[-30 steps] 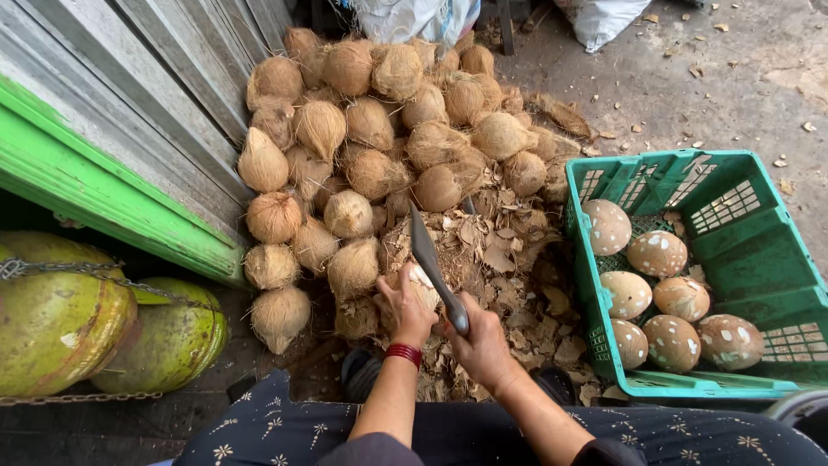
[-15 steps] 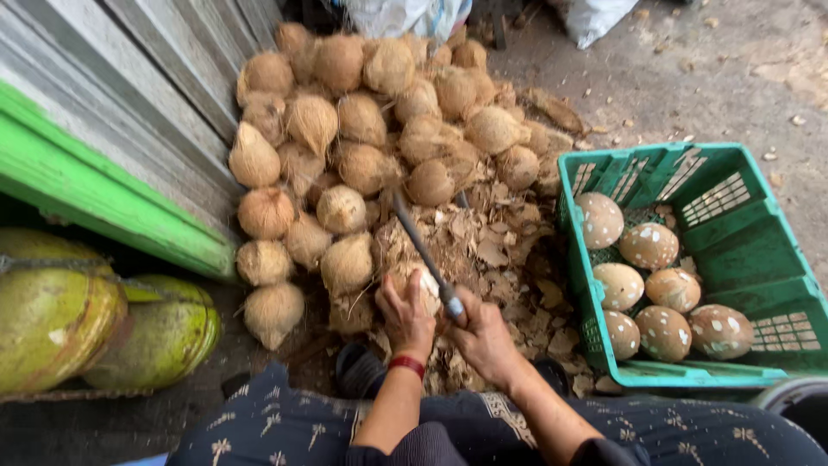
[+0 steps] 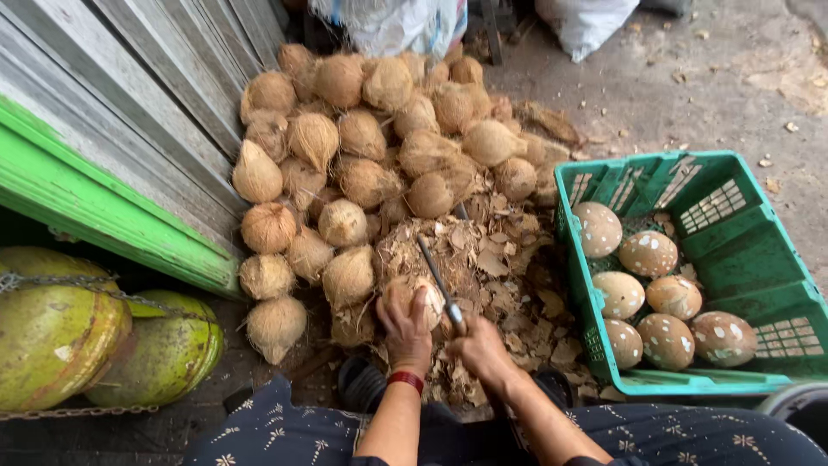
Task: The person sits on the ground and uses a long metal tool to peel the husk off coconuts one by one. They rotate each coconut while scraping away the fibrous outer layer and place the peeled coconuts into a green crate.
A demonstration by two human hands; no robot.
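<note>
A heap of husked brown coconuts (image 3: 371, 147) is banked against a grey corrugated wall with a green ledge (image 3: 112, 216), within arm's reach of a seated person in dark patterned clothing. To the right, a green plastic crate (image 3: 759, 285) stands just beside the work spot and holds seven trimmed, pale, speckled coconuts (image 3: 655, 289), apparently kept apart from the rough ones. At lower left, two yellow-green metal cylinders (image 3: 95, 336) lie chained together. Husk chips (image 3: 492, 259) litter the floor between heap and crate. The left hand (image 3: 405, 324), a red band at the wrist, wraps its fingers over a partly pared coconut (image 3: 416, 298), pressing it down on the chip mound, seemingly to steady it. The right hand (image 3: 479, 349) has its fingers clenched around the handle of a long-bladed knife (image 3: 440, 285), the blade lying against the coconut's right side.
</note>
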